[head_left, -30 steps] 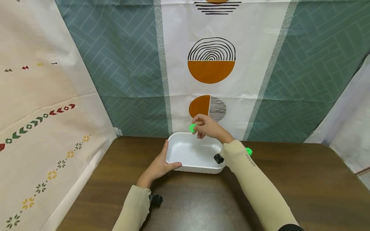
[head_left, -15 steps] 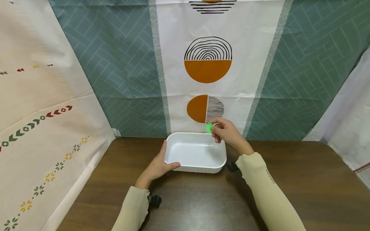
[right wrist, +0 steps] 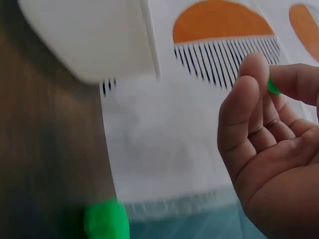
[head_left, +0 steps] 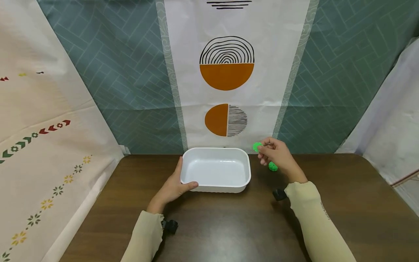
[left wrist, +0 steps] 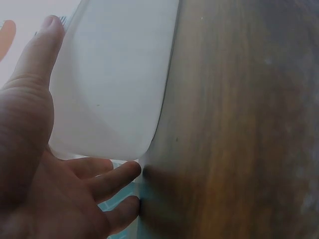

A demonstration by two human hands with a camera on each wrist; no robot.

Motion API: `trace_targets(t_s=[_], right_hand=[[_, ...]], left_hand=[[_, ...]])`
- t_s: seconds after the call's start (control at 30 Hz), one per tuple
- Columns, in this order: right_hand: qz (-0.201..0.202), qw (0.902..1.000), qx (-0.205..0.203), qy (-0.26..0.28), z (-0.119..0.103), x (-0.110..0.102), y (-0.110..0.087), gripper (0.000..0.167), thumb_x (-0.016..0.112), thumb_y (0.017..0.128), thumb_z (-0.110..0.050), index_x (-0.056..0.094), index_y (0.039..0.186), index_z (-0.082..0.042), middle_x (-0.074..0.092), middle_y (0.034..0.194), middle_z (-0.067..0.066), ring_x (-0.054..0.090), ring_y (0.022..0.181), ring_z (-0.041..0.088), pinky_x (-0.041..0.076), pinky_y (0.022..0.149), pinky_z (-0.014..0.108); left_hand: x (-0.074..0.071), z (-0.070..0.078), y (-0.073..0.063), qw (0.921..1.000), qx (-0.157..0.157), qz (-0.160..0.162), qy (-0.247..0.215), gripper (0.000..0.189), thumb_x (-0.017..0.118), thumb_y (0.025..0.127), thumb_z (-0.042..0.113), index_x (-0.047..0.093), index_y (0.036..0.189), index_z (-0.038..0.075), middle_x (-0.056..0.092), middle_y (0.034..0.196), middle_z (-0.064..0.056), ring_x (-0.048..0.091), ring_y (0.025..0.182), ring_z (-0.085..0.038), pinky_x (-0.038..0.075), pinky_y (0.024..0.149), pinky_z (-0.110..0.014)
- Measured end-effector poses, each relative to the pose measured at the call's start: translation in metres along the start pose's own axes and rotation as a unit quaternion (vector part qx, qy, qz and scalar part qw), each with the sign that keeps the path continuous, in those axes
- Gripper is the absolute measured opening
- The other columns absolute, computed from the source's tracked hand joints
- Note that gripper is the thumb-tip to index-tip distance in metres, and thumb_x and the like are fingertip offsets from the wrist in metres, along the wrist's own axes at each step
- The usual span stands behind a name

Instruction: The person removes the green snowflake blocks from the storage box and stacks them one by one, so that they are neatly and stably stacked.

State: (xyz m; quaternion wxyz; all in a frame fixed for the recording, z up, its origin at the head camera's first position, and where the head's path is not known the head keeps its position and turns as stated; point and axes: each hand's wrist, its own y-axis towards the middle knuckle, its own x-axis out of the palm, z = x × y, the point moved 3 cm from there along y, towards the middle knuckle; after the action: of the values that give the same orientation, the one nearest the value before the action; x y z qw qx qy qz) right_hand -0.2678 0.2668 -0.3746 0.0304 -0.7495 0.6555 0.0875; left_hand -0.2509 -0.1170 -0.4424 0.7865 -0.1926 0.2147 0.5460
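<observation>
Between thumb and fingertips, my right hand pinches a small flat green disc with a notched edge, held up to the right of a white tub. In the right wrist view only a sliver of the disc shows between the fingers. My left hand rests at the tub's near left corner, thumb along the front rim and index finger along the left end. The left wrist view shows its fingers spread and fairly straight past the tub's end. Below my right hand, a bumpy green round piece lies on the table.
The tub's inside shows bare white. The brown wooden table reaches back to a patterned hanging cloth. A pale printed cloth borders the left side and a whitish cloth the right.
My right hand has moved right, from over the tub to beside it, still pinching the green disc. The left hand stays at the tub's corner. The head view has shifted slightly.
</observation>
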Motion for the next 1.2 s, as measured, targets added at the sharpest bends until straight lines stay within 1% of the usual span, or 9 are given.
trace_targets(t_s=[0.1, 0.23, 0.37, 0.5, 0.57, 0.67, 0.8, 1.0, 1.2], right_hand=[[0.011, 0.9998, 0.014, -0.008, 0.005, -0.015, -0.005, 0.024, 0.062, 0.102, -0.014, 0.053, 0.104, 0.009, 0.065, 0.080, 0.013, 0.065, 0.061, 0.019, 0.056, 0.059, 0.033], [0.006, 0.9992, 0.029, -0.025, 0.011, -0.031, -0.012, 0.029, 0.063, 0.102, -0.017, 0.053, 0.105, 0.009, 0.066, 0.087, 0.015, 0.066, 0.066, 0.021, 0.057, 0.064, 0.036], [0.004, 0.9983, 0.045, -0.036, 0.019, -0.042, -0.017, 0.029, 0.064, 0.102, -0.017, 0.052, 0.105, 0.009, 0.068, 0.091, 0.017, 0.066, 0.068, 0.021, 0.058, 0.066, 0.036], [0.018, 0.9976, 0.060, -0.030, 0.028, -0.052, -0.018, 0.027, 0.063, 0.102, -0.015, 0.052, 0.106, 0.009, 0.068, 0.094, 0.021, 0.066, 0.068, 0.019, 0.057, 0.066, 0.034], [0.023, 0.9973, 0.064, -0.027, 0.032, -0.055, -0.018, 0.026, 0.062, 0.102, -0.013, 0.050, 0.110, 0.009, 0.068, 0.093, 0.021, 0.066, 0.067, 0.019, 0.057, 0.066, 0.033], [0.023, 0.9963, 0.076, -0.033, 0.039, -0.058, -0.017, 0.026, 0.058, 0.103, -0.008, 0.048, 0.119, 0.009, 0.067, 0.089, 0.020, 0.065, 0.066, 0.020, 0.057, 0.064, 0.033], [0.017, 0.9935, 0.099, -0.053, 0.050, -0.060, -0.016, 0.035, 0.056, 0.103, -0.006, 0.044, 0.130, 0.012, 0.064, 0.085, 0.020, 0.063, 0.065, 0.021, 0.056, 0.063, 0.033], [0.006, 0.9893, 0.132, -0.062, 0.057, -0.060, -0.018, 0.037, 0.056, 0.103, -0.008, 0.044, 0.131, 0.013, 0.063, 0.082, 0.014, 0.059, 0.062, 0.015, 0.054, 0.061, 0.033], [-0.005, 0.9869, 0.146, -0.069, 0.059, -0.059, -0.020, 0.038, 0.054, 0.103, -0.006, 0.043, 0.135, 0.012, 0.061, 0.084, 0.013, 0.059, 0.064, 0.017, 0.055, 0.063, 0.034]], left_hand=[[-0.001, 0.000, 0.001, 1.0000, 0.002, -0.003, 0.004, 0.124, 0.081, 0.084, 0.048, -0.012, 0.162, 0.021, 0.011, 0.167, -0.014, 0.047, 0.130, -0.035, 0.037, 0.105, -0.052], [-0.002, -0.001, 0.001, 1.0000, 0.009, -0.003, 0.001, 0.124, 0.081, 0.084, 0.047, -0.012, 0.162, 0.022, 0.011, 0.167, -0.014, 0.046, 0.130, -0.035, 0.037, 0.106, -0.052], [-0.002, -0.002, 0.002, 0.9998, 0.015, -0.006, -0.007, 0.124, 0.081, 0.084, 0.045, -0.012, 0.162, 0.021, 0.012, 0.166, -0.014, 0.046, 0.129, -0.035, 0.037, 0.106, -0.053], [-0.002, -0.004, 0.002, 0.9998, 0.017, -0.007, -0.008, 0.124, 0.081, 0.085, 0.046, -0.012, 0.162, 0.019, 0.011, 0.166, -0.015, 0.046, 0.130, -0.035, 0.037, 0.106, -0.053], [-0.002, -0.004, 0.002, 0.9998, 0.015, -0.007, -0.010, 0.124, 0.081, 0.085, 0.045, -0.012, 0.162, 0.019, 0.010, 0.167, -0.015, 0.045, 0.131, -0.035, 0.036, 0.106, -0.054], [-0.002, -0.005, 0.001, 0.9998, 0.011, -0.007, -0.012, 0.124, 0.081, 0.084, 0.045, -0.013, 0.162, 0.020, 0.009, 0.167, -0.015, 0.045, 0.131, -0.036, 0.036, 0.107, -0.054], [-0.002, -0.005, 0.001, 0.9999, 0.005, -0.006, -0.013, 0.124, 0.081, 0.084, 0.045, -0.012, 0.162, 0.022, 0.009, 0.167, -0.014, 0.046, 0.130, -0.036, 0.036, 0.106, -0.055], [-0.001, -0.003, 0.000, 0.9999, 0.005, -0.006, -0.009, 0.124, 0.081, 0.084, 0.046, -0.013, 0.162, 0.023, 0.014, 0.166, -0.014, 0.049, 0.126, -0.035, 0.038, 0.104, -0.055], [-0.001, -0.003, 0.002, 0.9999, 0.008, -0.008, -0.006, 0.124, 0.081, 0.084, 0.046, -0.013, 0.162, 0.024, 0.015, 0.166, -0.014, 0.048, 0.126, -0.035, 0.038, 0.104, -0.055]])
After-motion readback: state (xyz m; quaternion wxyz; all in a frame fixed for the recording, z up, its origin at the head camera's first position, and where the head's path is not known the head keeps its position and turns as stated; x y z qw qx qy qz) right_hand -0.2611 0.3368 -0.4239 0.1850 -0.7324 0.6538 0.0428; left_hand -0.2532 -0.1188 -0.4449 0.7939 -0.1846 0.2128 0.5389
